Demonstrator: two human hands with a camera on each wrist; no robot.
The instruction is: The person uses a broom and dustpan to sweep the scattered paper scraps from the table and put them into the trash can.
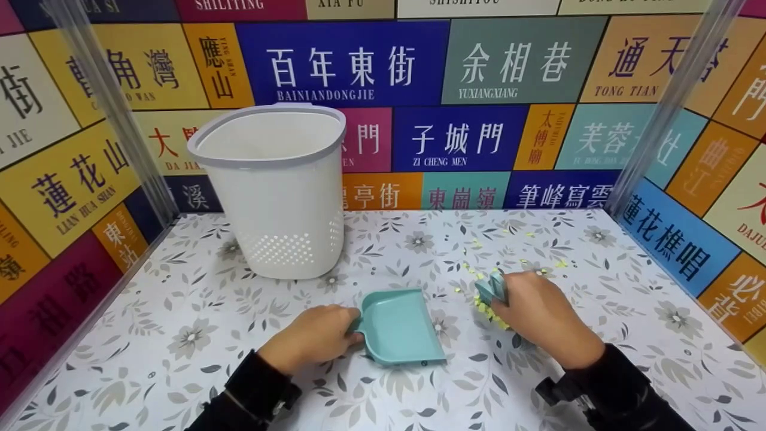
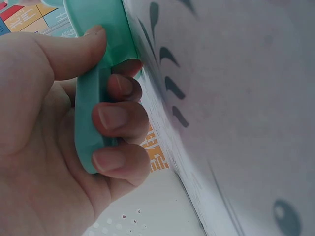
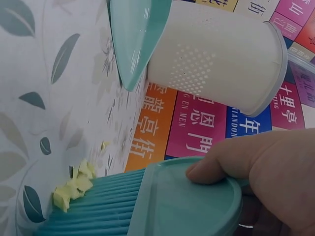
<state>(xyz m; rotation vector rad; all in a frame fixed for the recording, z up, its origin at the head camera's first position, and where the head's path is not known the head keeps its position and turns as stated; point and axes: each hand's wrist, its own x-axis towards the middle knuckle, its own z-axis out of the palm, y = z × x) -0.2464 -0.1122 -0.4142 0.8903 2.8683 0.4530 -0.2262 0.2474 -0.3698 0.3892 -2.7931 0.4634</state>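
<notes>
A teal dustpan lies on the flowered tabletop with its wide lip facing right. My left hand grips its short handle, fingers curled round it in the left wrist view. To the right, my right hand holds a small teal brush, the thumb lying on its flat back in the right wrist view. The brush's bristles touch the table beside a cluster of yellow paper scraps. More yellow scraps are scattered behind and to the right of the brush.
A white waste bin with a grey rim and a perforated lower wall stands upright behind the dustpan, left of centre. Panels of coloured signs enclose the table at the back and sides. Clear corner posts rise at the back corners.
</notes>
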